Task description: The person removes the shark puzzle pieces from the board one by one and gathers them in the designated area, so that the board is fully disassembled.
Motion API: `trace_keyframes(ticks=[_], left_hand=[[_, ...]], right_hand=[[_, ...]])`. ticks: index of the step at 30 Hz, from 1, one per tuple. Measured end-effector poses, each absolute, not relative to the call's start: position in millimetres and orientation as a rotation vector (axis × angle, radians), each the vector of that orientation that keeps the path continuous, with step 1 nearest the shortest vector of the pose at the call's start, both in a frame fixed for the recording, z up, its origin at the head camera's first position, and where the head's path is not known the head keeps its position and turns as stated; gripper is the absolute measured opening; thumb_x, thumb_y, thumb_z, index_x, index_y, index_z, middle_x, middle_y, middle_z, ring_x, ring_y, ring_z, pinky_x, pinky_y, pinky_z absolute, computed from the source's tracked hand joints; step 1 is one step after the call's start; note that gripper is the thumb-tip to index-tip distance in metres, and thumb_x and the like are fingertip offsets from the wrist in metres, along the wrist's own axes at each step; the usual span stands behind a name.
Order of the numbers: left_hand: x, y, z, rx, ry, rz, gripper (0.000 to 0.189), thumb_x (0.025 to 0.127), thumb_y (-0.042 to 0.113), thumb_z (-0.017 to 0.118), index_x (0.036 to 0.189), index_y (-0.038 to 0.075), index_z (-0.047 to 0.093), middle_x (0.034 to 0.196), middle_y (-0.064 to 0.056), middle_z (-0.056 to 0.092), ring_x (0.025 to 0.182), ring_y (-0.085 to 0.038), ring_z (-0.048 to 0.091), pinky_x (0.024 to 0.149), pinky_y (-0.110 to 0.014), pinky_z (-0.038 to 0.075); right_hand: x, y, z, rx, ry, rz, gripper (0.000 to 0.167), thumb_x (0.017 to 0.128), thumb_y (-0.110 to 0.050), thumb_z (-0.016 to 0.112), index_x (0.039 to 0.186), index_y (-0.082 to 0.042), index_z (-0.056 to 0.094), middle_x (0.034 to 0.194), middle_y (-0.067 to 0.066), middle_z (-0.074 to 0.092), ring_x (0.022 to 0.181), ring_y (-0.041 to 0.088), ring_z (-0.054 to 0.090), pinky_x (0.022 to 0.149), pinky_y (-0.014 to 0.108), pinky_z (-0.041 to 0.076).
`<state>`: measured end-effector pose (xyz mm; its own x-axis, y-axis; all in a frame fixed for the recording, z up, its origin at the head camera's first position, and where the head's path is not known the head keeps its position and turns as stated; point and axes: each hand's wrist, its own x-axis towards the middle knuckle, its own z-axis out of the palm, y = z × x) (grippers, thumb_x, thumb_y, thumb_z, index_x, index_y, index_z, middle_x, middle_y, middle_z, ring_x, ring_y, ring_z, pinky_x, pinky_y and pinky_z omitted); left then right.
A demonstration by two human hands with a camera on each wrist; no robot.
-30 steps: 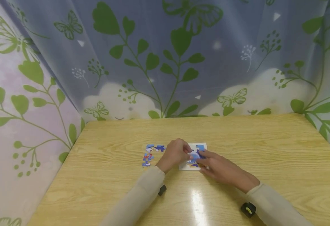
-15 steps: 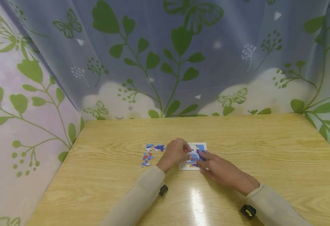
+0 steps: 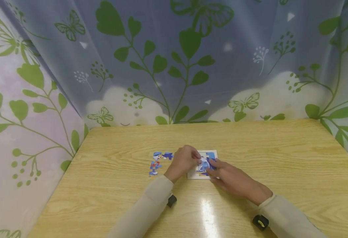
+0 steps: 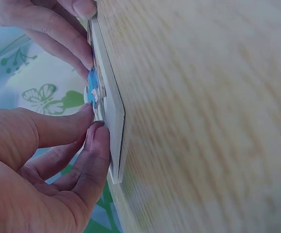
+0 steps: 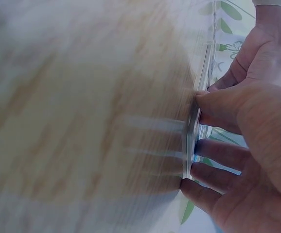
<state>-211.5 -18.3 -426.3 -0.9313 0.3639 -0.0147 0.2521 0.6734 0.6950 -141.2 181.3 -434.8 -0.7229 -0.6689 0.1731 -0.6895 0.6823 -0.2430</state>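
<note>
Slightly altered since earlier is the blue patch (image 3: 204,166) in the tray (image 3: 193,176), on the bench (image 3: 117,148) before a leafy curtain (image 3: 230,76). The tray is touched by the outstretched right hand (image 3: 232,177); any grip by the left hand (image 3: 182,163) cannot be told.

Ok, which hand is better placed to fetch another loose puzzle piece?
Probably the left hand: it is nearer the loose puzzle pieces, which lie left of the puzzle frame. The right hand is at the frame's right side.

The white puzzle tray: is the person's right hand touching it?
Touching. The right wrist view shows the right hand with its fingertips against the edge of the puzzle tray.
</note>
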Motion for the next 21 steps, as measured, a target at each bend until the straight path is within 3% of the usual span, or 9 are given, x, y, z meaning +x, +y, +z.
trace_keyframes(ticks=[13,21], left_hand=[[-210.8,-25.4,-428.0,0.424,2.622,1.259,0.003,0.088,0.007,0.075,0.086,0.006,0.077,0.075,0.002,0.067,0.069,-0.013,0.060,0.062,-0.026,0.050],[-213.0,-35.8,-424.1,0.439,2.644,1.259,0.004,0.088,0.008,0.073,0.089,0.009,0.078,0.080,0.002,0.069,0.076,-0.013,0.062,0.067,-0.028,0.052]], right_hand=[[-140.9,181.6,-434.2,1.132,-2.820,0.464,0.031,0.094,-0.007,0.071,0.122,0.006,0.069,0.136,0.037,0.053,0.124,0.054,0.053,0.098,0.054,0.049],[-140.2,181.4,-434.9,1.121,-2.811,0.492,0.030,0.093,-0.006,0.071,0.121,0.007,0.069,0.136,0.038,0.052,0.124,0.054,0.053,0.099,0.054,0.047]])
